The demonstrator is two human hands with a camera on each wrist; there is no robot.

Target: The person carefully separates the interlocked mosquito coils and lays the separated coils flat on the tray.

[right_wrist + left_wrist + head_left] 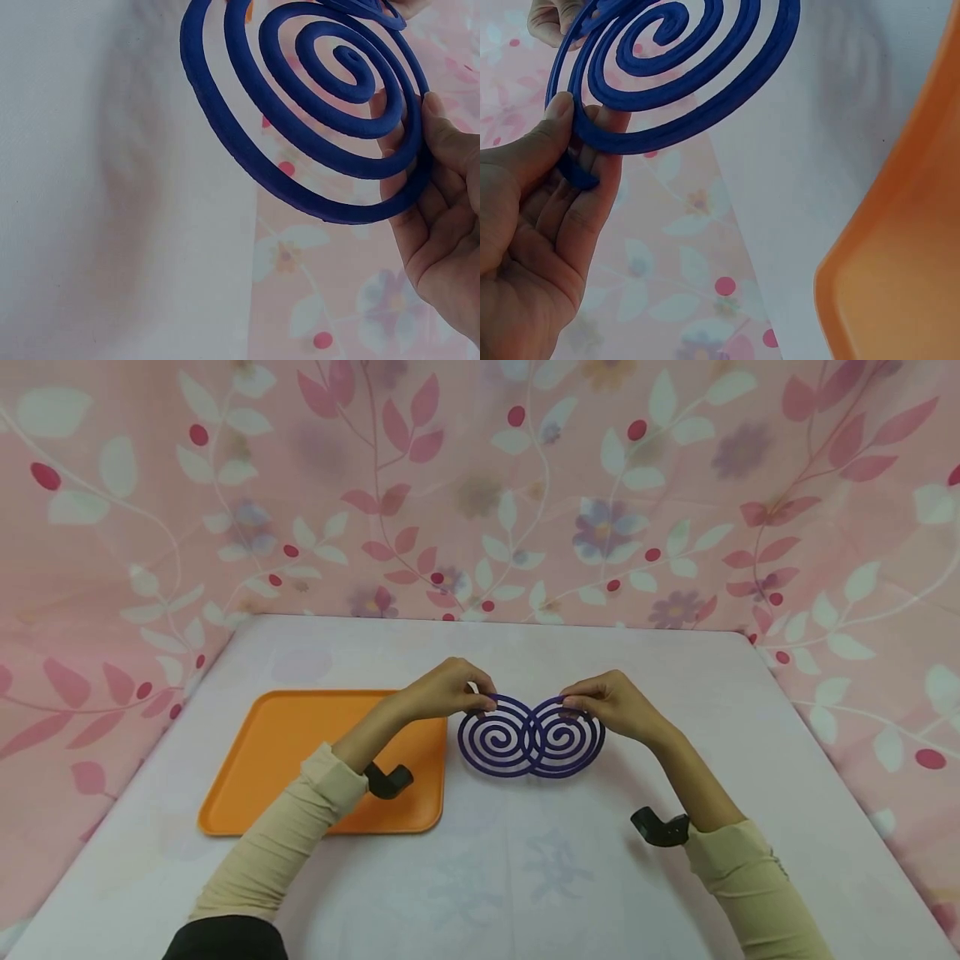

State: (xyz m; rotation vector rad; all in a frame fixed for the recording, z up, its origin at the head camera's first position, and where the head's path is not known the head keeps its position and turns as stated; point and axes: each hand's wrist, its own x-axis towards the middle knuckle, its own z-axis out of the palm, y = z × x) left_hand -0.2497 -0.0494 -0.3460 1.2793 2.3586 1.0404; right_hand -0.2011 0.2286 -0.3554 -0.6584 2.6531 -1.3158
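Note:
Two dark blue mosquito coils (498, 773) overlap side by side in the head view, raised off the white table. My left hand (448, 687) pinches the upper outer edge of the left coil between thumb and fingers. The same coil (656, 142) shows close up in the left wrist view, its blunt tail lying across the fingers. At the upper edge of the right coil (247, 161), my right hand (621, 706) pinches the outer ring, thumb on one face and fingers behind. Where the coils cross, I cannot tell how they interlock.
An orange tray (435, 810) lies on the table to the left, partly under the left forearm. The white table (510, 893) reaches back to a pink floral cloth (480, 485). Black wrist-worn mounts (662, 828) stick out from both wrists.

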